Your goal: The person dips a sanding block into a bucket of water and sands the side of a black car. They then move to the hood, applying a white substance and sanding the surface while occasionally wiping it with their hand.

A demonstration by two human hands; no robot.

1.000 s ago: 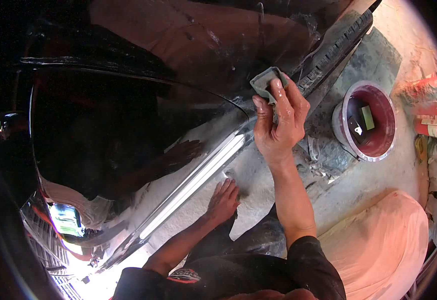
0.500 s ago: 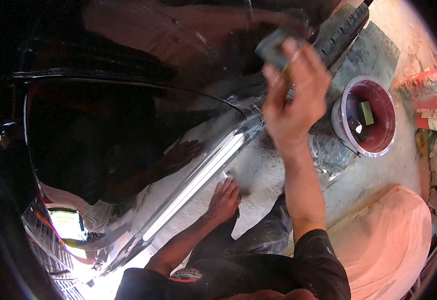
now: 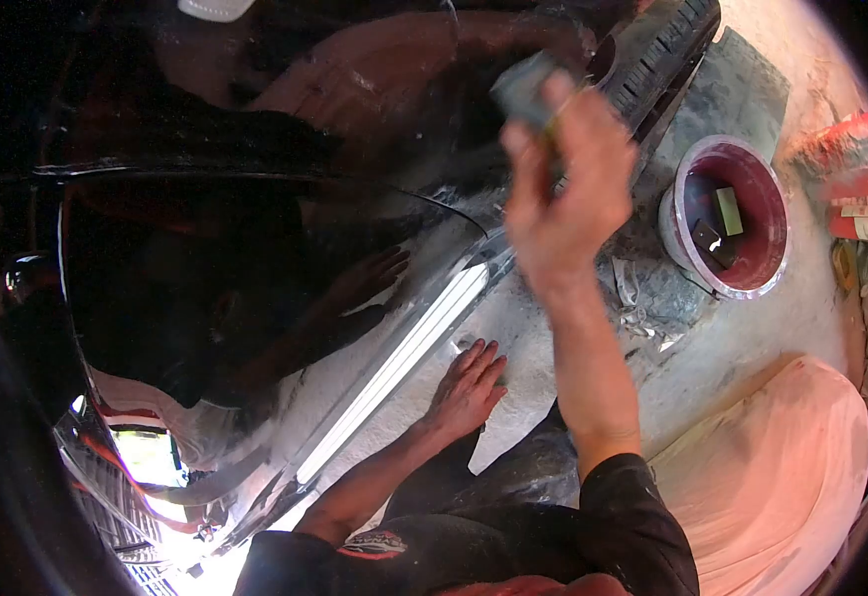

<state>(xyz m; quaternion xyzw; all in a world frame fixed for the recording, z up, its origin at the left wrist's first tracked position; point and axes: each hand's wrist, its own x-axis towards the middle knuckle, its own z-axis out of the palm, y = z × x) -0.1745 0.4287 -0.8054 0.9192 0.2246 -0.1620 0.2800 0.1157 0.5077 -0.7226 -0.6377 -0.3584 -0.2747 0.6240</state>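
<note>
My right hand grips a flat grey-green sanding pad between thumb and fingers, blurred by motion. The pad lies over the glossy black car panel, close to the wheel. Lower down, my left hand hangs above my knee with nothing in it, its fingers stretched out. It is nearest to the bright sill strip along the bottom of the car door. A reflection of the arm shows in the door.
A dark red bucket stands to the right, with a pale green block and a dark piece inside. Behind it are a tyre and a grey board. Red containers line the right edge, above a pink cloth-covered bundle.
My right hand and the pad have shifted slightly left and up. The left hand has moved a little right, its fingers more spread. The camera view has shifted slightly.
</note>
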